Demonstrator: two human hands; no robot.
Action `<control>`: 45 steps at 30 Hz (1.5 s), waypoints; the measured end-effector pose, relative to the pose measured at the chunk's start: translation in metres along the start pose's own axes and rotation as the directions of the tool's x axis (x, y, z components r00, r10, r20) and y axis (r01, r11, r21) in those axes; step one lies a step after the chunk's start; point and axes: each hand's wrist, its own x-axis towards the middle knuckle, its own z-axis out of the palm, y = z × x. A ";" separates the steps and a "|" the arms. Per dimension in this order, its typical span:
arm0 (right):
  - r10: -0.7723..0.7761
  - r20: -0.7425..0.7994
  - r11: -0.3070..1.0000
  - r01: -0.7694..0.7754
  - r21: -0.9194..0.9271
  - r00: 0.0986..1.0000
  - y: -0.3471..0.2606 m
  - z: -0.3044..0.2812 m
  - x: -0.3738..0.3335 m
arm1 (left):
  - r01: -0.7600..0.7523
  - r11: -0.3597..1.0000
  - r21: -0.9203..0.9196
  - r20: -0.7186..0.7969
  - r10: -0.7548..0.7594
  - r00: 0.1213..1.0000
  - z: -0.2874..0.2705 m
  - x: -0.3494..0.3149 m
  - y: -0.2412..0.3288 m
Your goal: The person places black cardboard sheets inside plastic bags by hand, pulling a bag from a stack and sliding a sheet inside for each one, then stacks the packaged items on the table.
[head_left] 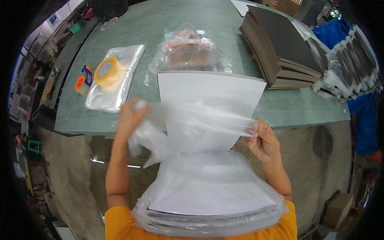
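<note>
A clear plastic bag [204, 120] is stretched between my two hands, in front of a stack of white sheets [212, 88] that leans at the table's near edge. My right hand [263, 141] is closed, pinching the bag's gathered edge. Blurred by motion, my left hand [133, 117] is closed round the other end, and loose plastic hangs beside it. Close to my body lies a thick stack of white sheets in clear plastic wrapping [212, 188], its layered edges facing me.
On the green table [136, 24], a roll of clear tape [108, 72] rests on folded plastic bags [116, 98], beside an orange and blue tape dispenser [83, 82]. Crumpled plastic [188, 56] lies behind the sheets. Dark boards [284, 44] are stacked at right, near plastic-wrapped bundles [354, 60].
</note>
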 end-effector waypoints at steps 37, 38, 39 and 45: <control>0.374 -0.193 -0.734 0.163 -0.659 0.907 -0.021 0.000 -0.009 | -0.653 0.745 -0.135 0.783 0.485 0.391 0.001 -0.042 0.097; 0.317 -0.171 -0.841 0.194 -0.505 0.933 -0.029 0.006 -0.009 | -0.693 0.720 0.015 0.741 0.458 0.491 0.011 -0.046 0.083; 0.335 -0.163 -0.867 0.236 -0.439 0.928 -0.028 0.019 -0.009 | -0.707 0.701 0.099 0.706 0.451 0.546 0.018 -0.041 0.074; 0.312 0.100 -0.948 0.316 -0.030 0.945 -0.016 -0.009 -0.013 | -0.978 0.184 0.093 0.382 0.901 0.206 0.020 -0.056 0.093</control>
